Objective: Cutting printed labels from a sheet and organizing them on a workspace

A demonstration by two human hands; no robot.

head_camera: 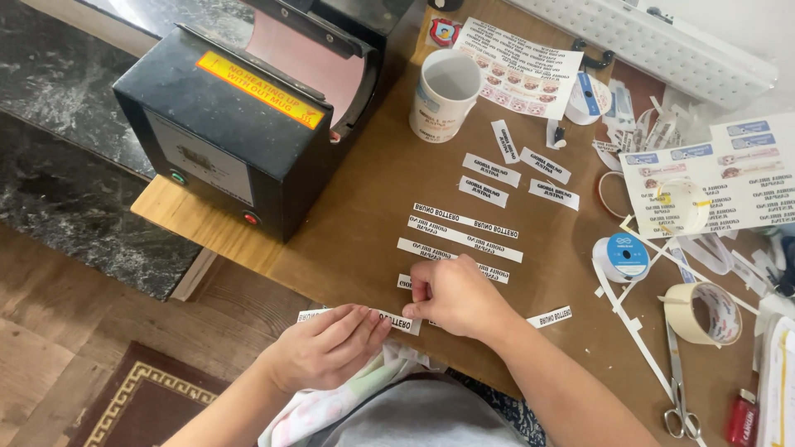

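My left hand pinches the left part of a long white printed paper strip at the near edge of the wooden table. To its right, my right hand presses down on another printed strip, fingers curled over it. Three more long printed strips lie in rows just beyond my right hand. Several short printed labels are spread farther back. A white mug stands behind them.
A black mug heat press fills the table's left end. Tape rolls, scissors, printed sheets and paper offcuts crowd the right side. Below the table lie wood floor and a rug.
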